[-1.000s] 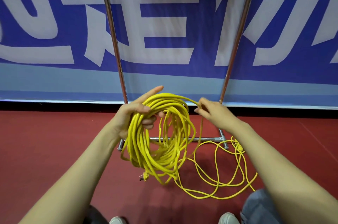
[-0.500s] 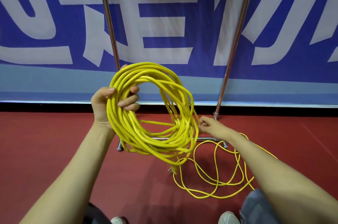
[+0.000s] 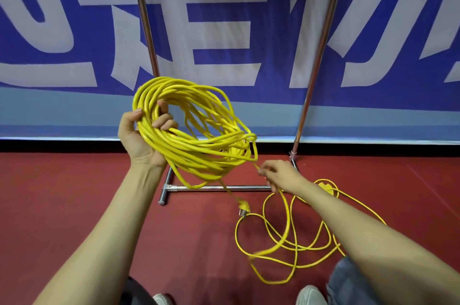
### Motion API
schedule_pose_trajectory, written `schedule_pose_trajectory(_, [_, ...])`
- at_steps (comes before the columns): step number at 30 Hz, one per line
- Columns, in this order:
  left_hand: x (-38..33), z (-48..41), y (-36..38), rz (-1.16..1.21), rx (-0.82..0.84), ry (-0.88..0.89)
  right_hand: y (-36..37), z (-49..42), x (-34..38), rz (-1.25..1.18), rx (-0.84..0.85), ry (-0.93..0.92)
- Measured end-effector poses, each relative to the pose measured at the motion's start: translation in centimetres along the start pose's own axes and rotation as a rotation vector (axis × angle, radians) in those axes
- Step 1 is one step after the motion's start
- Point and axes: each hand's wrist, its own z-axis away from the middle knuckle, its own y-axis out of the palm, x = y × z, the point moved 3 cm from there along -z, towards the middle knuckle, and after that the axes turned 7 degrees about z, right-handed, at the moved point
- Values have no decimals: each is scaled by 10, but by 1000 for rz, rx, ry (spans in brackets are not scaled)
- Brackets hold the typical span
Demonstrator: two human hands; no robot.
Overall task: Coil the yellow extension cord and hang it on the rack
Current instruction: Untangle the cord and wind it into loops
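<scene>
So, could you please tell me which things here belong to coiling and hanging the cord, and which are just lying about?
In the job: yellow extension cord, gripped by the left hand and pinched by the right hand; its plug; rack.
Just there: blue banner; red floor; shoes.

- gap between the rack's left upright (image 3: 145, 25) and right upright (image 3: 321, 43): open through to the banner (image 3: 224, 30) behind.
- coil (image 3: 194, 145), gripped in left hand (image 3: 139, 135), fills the gap's lower left and overlaps the left upright.
- base crossbar (image 3: 216, 188) spans the gap at floor level, behind the coil's lowest loops.
- right hand (image 3: 281, 174) pinches a cord strand (image 3: 286, 205) near the right upright's foot.
- loose cord loops (image 3: 290, 242) and plug (image 3: 243, 207) lie across the red floor (image 3: 62, 205) at right; floor left of the rack is open.
</scene>
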Motion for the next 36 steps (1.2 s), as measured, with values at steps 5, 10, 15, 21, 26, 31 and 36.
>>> schedule_pose_trajectory(5, [4,-6,-7,-86,-145,188,22,19,43,669,245,-69])
schedule_pose_trajectory(10, [15,-7,-17,-288,-334,298,31,35,87,824,234,-279])
schedule_pose_trajectory(15, [26,-8,-23,-427,-375,337,26,42,99,704,297,-368])
schedule_pose_trajectory(21, [30,-11,-29,-455,-410,360,4,43,97,363,333,-269])
schedule_pose_trajectory(26, [35,-11,-33,-458,-481,314,-4,40,99,299,211,-310])
schedule_pose_trajectory(31, [44,-10,-40,-467,-460,195,-6,43,113,811,13,-454])
schedule_pose_trajectory(36, [42,-11,-39,-478,-410,103,-16,41,112,923,-114,-219])
